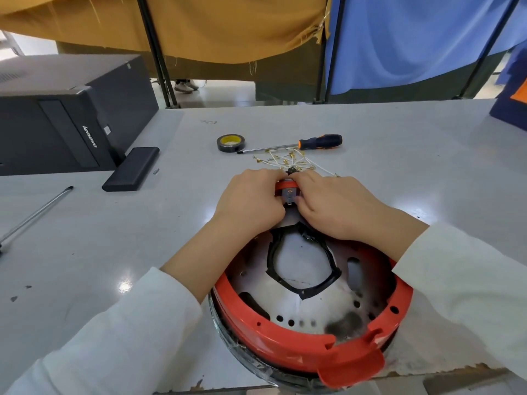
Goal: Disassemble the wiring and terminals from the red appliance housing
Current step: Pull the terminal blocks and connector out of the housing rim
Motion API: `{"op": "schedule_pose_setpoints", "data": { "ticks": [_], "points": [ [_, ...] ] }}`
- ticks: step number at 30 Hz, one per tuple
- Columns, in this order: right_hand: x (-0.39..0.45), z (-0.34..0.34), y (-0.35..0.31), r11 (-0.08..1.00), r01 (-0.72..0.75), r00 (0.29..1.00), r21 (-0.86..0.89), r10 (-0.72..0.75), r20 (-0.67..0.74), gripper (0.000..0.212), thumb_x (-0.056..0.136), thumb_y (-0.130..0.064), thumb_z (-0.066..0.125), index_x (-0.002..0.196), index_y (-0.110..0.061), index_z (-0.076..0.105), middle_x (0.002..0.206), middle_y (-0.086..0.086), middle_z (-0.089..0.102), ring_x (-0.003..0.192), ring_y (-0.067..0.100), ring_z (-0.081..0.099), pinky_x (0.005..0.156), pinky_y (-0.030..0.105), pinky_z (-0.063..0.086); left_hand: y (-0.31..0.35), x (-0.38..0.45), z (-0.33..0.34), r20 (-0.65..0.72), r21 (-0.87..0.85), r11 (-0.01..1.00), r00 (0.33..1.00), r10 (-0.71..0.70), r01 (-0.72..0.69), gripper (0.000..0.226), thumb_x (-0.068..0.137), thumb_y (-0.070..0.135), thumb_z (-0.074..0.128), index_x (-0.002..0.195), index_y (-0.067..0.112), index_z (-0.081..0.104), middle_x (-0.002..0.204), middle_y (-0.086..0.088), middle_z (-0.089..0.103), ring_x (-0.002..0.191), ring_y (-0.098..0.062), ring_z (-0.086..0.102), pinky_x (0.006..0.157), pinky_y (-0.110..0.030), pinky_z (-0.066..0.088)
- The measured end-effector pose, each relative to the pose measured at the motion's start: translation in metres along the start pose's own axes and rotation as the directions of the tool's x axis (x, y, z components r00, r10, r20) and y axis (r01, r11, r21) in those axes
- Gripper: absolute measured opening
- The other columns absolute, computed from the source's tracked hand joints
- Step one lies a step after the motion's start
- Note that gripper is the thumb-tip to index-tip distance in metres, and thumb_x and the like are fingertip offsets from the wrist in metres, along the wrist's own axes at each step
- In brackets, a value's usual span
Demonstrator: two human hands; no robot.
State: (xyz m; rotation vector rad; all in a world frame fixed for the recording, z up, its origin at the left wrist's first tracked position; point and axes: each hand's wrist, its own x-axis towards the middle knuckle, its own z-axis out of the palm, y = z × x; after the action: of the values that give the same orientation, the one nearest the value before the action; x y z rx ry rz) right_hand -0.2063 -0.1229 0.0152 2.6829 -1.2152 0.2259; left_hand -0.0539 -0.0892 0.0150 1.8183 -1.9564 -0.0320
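Note:
The round red appliance housing (299,349) lies upside down at the table's near edge, its metal base plate (319,309) with a black-rimmed opening facing up. At the housing's far rim sits a small grey terminal block (290,195). My left hand (251,201) and my right hand (333,206) both pinch this block from either side. Beyond them a bundle of white wires with brass terminals (288,161) lies loose on the table.
An orange-and-black screwdriver (319,142) and a roll of black tape (230,143) lie beyond the wires. A black computer case (65,115) and a flat black box (132,168) stand at left. A metal rod (37,213) lies at far left.

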Motion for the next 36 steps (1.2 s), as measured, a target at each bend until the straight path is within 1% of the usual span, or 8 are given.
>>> {"op": "schedule_pose_setpoints", "data": {
  "ticks": [4, 8, 14, 18, 21, 25, 29, 36],
  "points": [
    [0.001, 0.002, 0.001, 1.0, -0.001, 1.0, -0.024, 0.001, 0.003, 0.035, 0.099, -0.036, 0.032, 0.128, -0.017, 0.038, 0.127, 0.005, 0.05, 0.1, 0.031, 0.06, 0.074, 0.04, 0.044, 0.002, 0.002, 0.002, 0.001, 0.053, 0.998, 1.0, -0.013, 0.012, 0.035, 0.075, 0.019, 0.056, 0.108, 0.025, 0.063, 0.097, -0.006, 0.068, 0.089, -0.031, 0.06, 0.065, -0.03, 0.043],
    [0.001, 0.004, -0.002, 0.998, 0.007, 1.0, -0.058, -0.008, -0.028, 0.032, 0.098, -0.034, 0.032, 0.123, -0.014, 0.039, 0.122, 0.006, 0.051, 0.092, 0.033, 0.061, 0.072, 0.041, 0.047, 0.008, 0.003, 0.003, 0.004, 0.167, 0.985, 0.999, -0.034, 0.033, 0.043, 0.069, 0.023, 0.059, 0.112, 0.023, 0.058, 0.094, -0.007, 0.065, 0.087, -0.033, 0.06, 0.06, -0.028, 0.033],
    [0.004, 0.007, -0.003, 0.996, 0.004, 0.999, -0.088, -0.008, -0.05, 0.029, 0.096, -0.03, 0.036, 0.12, -0.012, 0.041, 0.117, 0.007, 0.053, 0.084, 0.033, 0.061, 0.065, 0.038, 0.044, 0.014, 0.004, 0.0, 0.02, 0.251, 0.967, 0.999, -0.043, 0.037, 0.036, 0.068, 0.019, 0.055, 0.104, 0.025, 0.059, 0.061, 0.003, 0.046, 0.068, -0.025, 0.045, 0.048, -0.027, 0.023],
    [0.005, 0.008, -0.003, 0.995, 0.006, 0.998, -0.1, -0.012, -0.064, 0.029, 0.097, -0.029, 0.036, 0.119, -0.011, 0.042, 0.117, 0.007, 0.053, 0.084, 0.033, 0.061, 0.062, 0.037, 0.037, 0.015, 0.003, 0.002, 0.009, 0.242, 0.97, 0.999, -0.034, 0.03, 0.038, 0.067, 0.018, 0.054, 0.104, 0.025, 0.059, 0.068, 0.004, 0.051, 0.071, -0.027, 0.05, 0.046, -0.027, 0.019],
    [0.003, 0.007, -0.002, 0.997, 0.015, 0.997, -0.079, -0.021, -0.08, 0.031, 0.098, -0.031, 0.033, 0.121, -0.012, 0.042, 0.118, 0.007, 0.054, 0.088, 0.032, 0.062, 0.063, 0.037, 0.036, 0.012, 0.0, 0.001, 0.017, 0.183, 0.983, 1.0, -0.012, 0.008, 0.042, 0.068, 0.02, 0.055, 0.11, 0.026, 0.059, 0.071, 0.003, 0.057, 0.079, -0.03, 0.06, 0.051, -0.027, 0.028],
    [0.001, 0.006, 0.0, 0.999, 0.007, 0.998, -0.036, -0.009, -0.062, 0.033, 0.097, -0.033, 0.033, 0.123, -0.015, 0.041, 0.12, 0.006, 0.053, 0.094, 0.03, 0.061, 0.064, 0.036, 0.033, 0.005, -0.003, 0.0, 0.002, 0.035, 0.999, 1.0, -0.015, 0.015, 0.034, 0.079, 0.024, 0.056, 0.112, 0.029, 0.061, 0.096, -0.005, 0.068, 0.088, -0.032, 0.06, 0.062, -0.028, 0.035],
    [0.002, 0.007, 0.0, 0.999, -0.005, 0.999, -0.039, 0.003, -0.048, 0.033, 0.097, -0.035, 0.034, 0.122, -0.013, 0.041, 0.121, 0.007, 0.053, 0.097, 0.032, 0.06, 0.064, 0.037, 0.033, 0.002, -0.002, -0.002, -0.019, 0.024, 1.0, 1.0, 0.012, -0.011, 0.017, 0.08, 0.017, 0.054, 0.093, 0.022, 0.063, 0.088, -0.004, 0.068, 0.084, -0.031, 0.058, 0.06, -0.029, 0.032],
    [0.003, 0.007, 0.002, 0.999, 0.02, 0.999, -0.043, -0.022, -0.049, 0.029, 0.098, -0.034, 0.034, 0.117, -0.012, 0.041, 0.118, 0.008, 0.052, 0.093, 0.032, 0.06, 0.061, 0.036, 0.031, 0.0, 0.002, -0.007, -0.002, -0.01, 1.0, 1.0, -0.022, 0.022, 0.014, 0.08, 0.024, 0.064, 0.092, 0.021, 0.069, 0.084, -0.003, 0.068, 0.084, -0.027, 0.058, 0.06, -0.028, 0.029]
  ]
}}
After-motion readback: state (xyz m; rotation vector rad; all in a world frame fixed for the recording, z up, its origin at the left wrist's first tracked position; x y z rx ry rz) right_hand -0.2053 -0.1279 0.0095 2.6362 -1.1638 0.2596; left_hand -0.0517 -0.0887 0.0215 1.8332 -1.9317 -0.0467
